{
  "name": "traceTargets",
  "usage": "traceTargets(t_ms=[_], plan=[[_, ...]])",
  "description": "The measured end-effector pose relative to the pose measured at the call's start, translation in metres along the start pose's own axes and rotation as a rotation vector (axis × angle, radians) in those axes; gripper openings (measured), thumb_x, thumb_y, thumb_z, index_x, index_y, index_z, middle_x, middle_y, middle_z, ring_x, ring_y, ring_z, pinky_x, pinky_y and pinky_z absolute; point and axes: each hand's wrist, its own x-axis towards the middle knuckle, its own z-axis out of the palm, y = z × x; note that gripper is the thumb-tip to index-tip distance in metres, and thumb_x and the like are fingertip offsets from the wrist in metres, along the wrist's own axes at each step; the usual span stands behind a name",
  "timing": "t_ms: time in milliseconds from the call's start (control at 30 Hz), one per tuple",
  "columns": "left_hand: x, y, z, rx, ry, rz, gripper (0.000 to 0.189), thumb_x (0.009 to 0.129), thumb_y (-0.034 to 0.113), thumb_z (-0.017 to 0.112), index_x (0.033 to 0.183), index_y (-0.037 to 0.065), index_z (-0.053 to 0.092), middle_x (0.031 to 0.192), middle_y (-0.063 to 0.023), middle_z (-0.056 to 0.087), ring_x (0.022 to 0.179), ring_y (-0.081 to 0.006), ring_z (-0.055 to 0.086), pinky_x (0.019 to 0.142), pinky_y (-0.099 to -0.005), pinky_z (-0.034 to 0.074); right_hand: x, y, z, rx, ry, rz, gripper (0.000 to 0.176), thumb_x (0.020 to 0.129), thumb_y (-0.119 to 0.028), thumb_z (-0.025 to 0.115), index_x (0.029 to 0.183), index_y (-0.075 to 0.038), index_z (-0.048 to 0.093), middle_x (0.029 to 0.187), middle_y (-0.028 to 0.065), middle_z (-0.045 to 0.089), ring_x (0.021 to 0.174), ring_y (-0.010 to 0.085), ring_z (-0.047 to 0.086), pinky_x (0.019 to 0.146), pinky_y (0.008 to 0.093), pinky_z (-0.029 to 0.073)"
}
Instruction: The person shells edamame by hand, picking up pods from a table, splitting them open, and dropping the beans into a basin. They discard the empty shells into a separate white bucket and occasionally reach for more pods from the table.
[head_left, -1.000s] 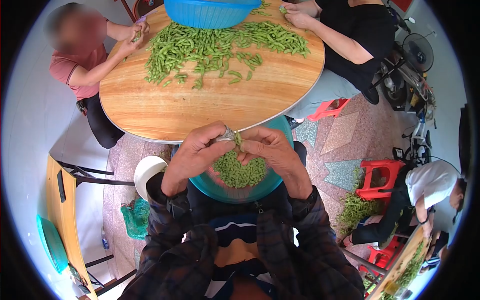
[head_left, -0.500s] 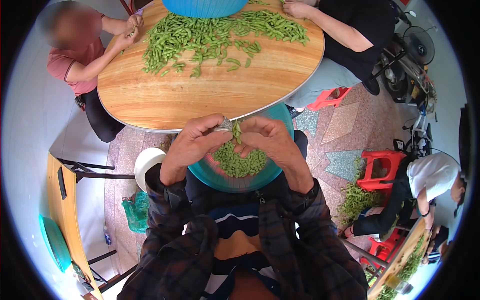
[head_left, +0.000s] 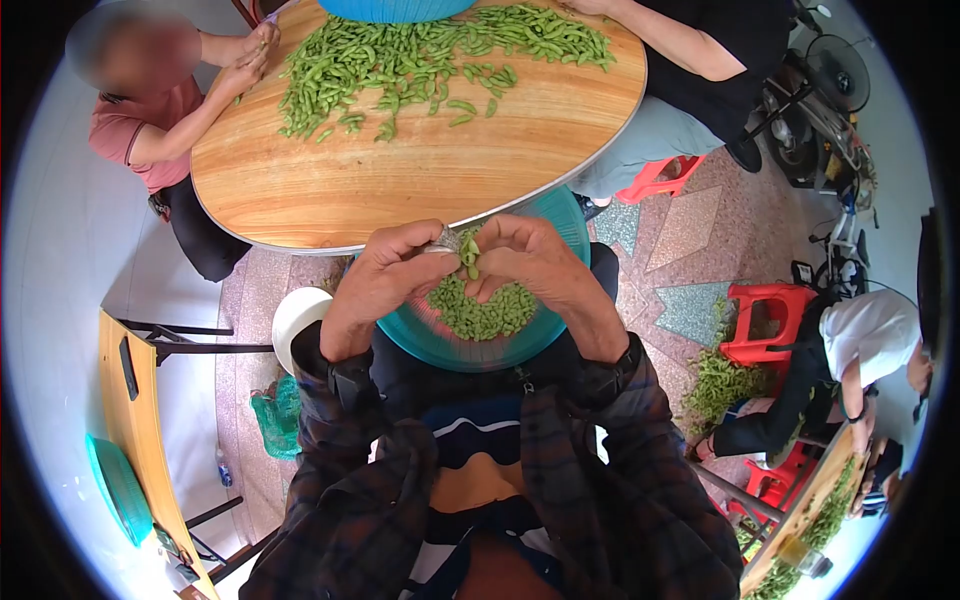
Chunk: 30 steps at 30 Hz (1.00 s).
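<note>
A green soybean pod (head_left: 469, 250) is held between my two hands above a teal basin (head_left: 420, 350). My left hand (head_left: 385, 285) pinches the pod from the left; a grey wrapping (head_left: 447, 240) covers a fingertip or thumb tip there. From the right, my right hand (head_left: 545, 262) grips the same pod, its thumb and fingers bent together. Shelled green beans (head_left: 487, 312) lie in a heap inside the basin, below my hands. My hands and forearms cover part of the basin.
A wooden oval table (head_left: 400, 190) ahead carries a heap of pods (head_left: 370, 70) and a blue basin (head_left: 395, 8). People sit at left (head_left: 150, 140) and right (head_left: 700, 60). White bucket (head_left: 298, 325), green bag (head_left: 277, 420), red stool (head_left: 765, 320) and plants (head_left: 725, 385) stand around.
Both hands have risen slightly in view, still together at a pod. The table and basin appear a little higher, as if the camera tilted.
</note>
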Motion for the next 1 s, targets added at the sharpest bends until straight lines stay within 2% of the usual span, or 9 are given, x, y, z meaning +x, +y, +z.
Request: traceTargets(t_ms=[300, 467, 600, 667, 700, 767, 867, 967, 1000], plan=[[-0.002, -0.003, -0.002, -0.118, -0.015, -0.027, 0.008, 0.097, 0.007, 0.064, 0.101, 0.001, 0.068, 0.065, 0.0075, 0.047, 0.056, -0.0011, 0.038, 0.051, -0.0208, 0.026, 0.001, 0.008, -0.007, 0.035, -0.102, -0.014, 0.014, 0.091, -0.006, 0.062, 0.102, 0.002, 0.064, 0.095, 0.015, 0.072, 0.081, 0.0222, 0.074, 0.07, 0.0309, 0.061], [-0.002, -0.005, -0.003, -0.089, 0.014, -0.02, 0.007, 0.097, 0.008, 0.065, 0.098, 0.001, 0.067, 0.065, 0.0075, 0.048, 0.056, -0.0011, 0.038, 0.05, -0.0209, 0.025, -0.007, 0.0, -0.002, -0.066, -0.016, -0.022, 0.022, 0.097, -0.013, 0.064, 0.113, 0.002, 0.065, 0.103, 0.0125, 0.072, 0.086, 0.0228, 0.074, 0.07, 0.0315, 0.061], [-0.004, -0.001, 0.003, -0.028, 0.091, -0.025, 0.006, 0.097, 0.008, 0.066, 0.095, 0.003, 0.066, 0.067, 0.0077, 0.049, 0.057, -0.0007, 0.04, 0.051, -0.0207, 0.026, -0.014, 0.006, 0.001, -0.1, -0.016, -0.083, 0.028, 0.097, -0.014, 0.067, 0.119, 0.003, 0.064, 0.108, 0.0109, 0.07, 0.094, 0.0204, 0.073, 0.073, 0.0315, 0.06], [-0.005, -0.004, 0.003, 0.002, 0.102, -0.026, 0.006, 0.097, 0.008, 0.067, 0.096, 0.003, 0.066, 0.067, 0.0077, 0.05, 0.058, -0.0008, 0.041, 0.051, -0.0208, 0.028, -0.016, 0.011, 0.004, -0.301, 0.124, -0.196, 0.036, 0.094, -0.014, 0.072, 0.125, 0.002, 0.062, 0.11, 0.0094, 0.07, 0.097, 0.0165, 0.07, 0.075, 0.0296, 0.059], [-0.005, -0.006, 0.003, 0.03, 0.11, -0.028, 0.006, 0.096, 0.008, 0.067, 0.096, 0.003, 0.066, 0.068, 0.0077, 0.05, 0.06, -0.0008, 0.042, 0.052, -0.0209, 0.029, -0.018, 0.01, 0.006, -0.301, 0.123, -0.198, 0.036, 0.094, -0.014, 0.072, 0.125, 0.002, 0.062, 0.11, 0.0094, 0.07, 0.097, 0.0165, 0.07, 0.075, 0.0296, 0.059], [-0.007, -0.004, 0.007, 0.079, 0.13, -0.016, 0.006, 0.096, 0.008, 0.067, 0.097, 0.003, 0.066, 0.069, 0.0076, 0.05, 0.061, -0.0009, 0.042, 0.053, -0.021, 0.03, -0.021, 0.006, 0.011, -0.449, 0.267, -0.278, 0.036, 0.092, -0.014, 0.075, 0.124, 0.0, 0.065, 0.108, 0.0077, 0.07, 0.096, 0.0132, 0.067, 0.075, 0.0273, 0.057], [-0.007, -0.009, 0.01, 0.168, 0.151, 0.029, 0.007, 0.096, 0.009, 0.067, 0.097, 0.002, 0.065, 0.07, 0.0075, 0.051, 0.064, -0.0009, 0.043, 0.055, -0.0212, 0.033, -0.019, 0.001, 0.016, -0.571, 0.245, -0.375, 0.029, 0.093, -0.014, 0.075, 0.117, 0.0, 0.069, 0.105, 0.0071, 0.069, 0.088, 0.0124, 0.067, 0.07, 0.0259, 0.055], [-0.008, -0.011, 0.01, 0.201, 0.154, 0.046, 0.007, 0.096, 0.009, 0.067, 0.097, 0.002, 0.066, 0.07, 0.007, 0.051, 0.066, -0.0008, 0.043, 0.056, -0.021, 0.033, -0.01, 0.005, 0.01, -0.417, 0.198, -0.192, 0.023, 0.094, -0.013, 0.072, 0.111, 0.003, 0.071, 0.101, 0.0079, 0.068, 0.08, 0.0127, 0.067, 0.065, 0.026, 0.054], [-0.009, -0.011, 0.01, 0.194, 0.159, 0.027, 0.007, 0.096, 0.009, 0.067, 0.097, 0.002, 0.066, 0.07, 0.0066, 0.051, 0.066, -0.0007, 0.043, 0.056, -0.0208, 0.032, -0.009, 0.008, 0.009, -0.415, 0.195, -0.192, 0.023, 0.094, -0.013, 0.072, 0.111, 0.003, 0.071, 0.101, 0.0079, 0.068, 0.08, 0.0127, 0.067, 0.065, 0.026, 0.054]])
